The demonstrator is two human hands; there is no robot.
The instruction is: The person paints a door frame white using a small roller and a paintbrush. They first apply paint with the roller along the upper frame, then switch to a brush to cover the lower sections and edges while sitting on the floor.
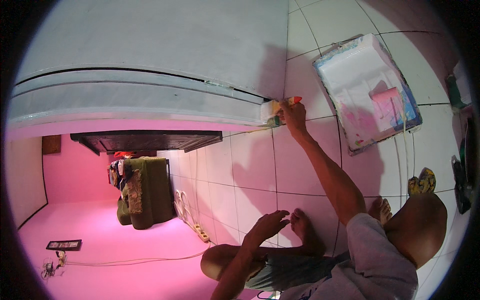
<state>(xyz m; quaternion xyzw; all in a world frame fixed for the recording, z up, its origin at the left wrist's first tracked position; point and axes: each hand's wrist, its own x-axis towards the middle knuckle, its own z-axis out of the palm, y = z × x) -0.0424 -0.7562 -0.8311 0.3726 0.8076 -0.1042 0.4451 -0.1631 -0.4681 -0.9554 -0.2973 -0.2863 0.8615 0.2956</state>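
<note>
My right hand (293,117) is closed around a paintbrush (276,106) with a yellow-orange handle and a red tip. Its pale bristles touch the foot of the white door frame (150,102), close to the tiled floor. My left hand (270,223) hangs over my bent knee, fingers loosely stretched out and nothing in it. To the right of my right hand lies a paint tray (345,65), coated white with pink and blue smears. A pink paint roller (387,102) rests in the tray.
A pale door panel (150,35) adjoins the frame. Beyond the frame are dark carved wooden furniture (150,141), a green armchair (152,195) and a power strip (201,233) with a coiled cord. A yellow-and-dark blotched object (422,181) lies beside my knee.
</note>
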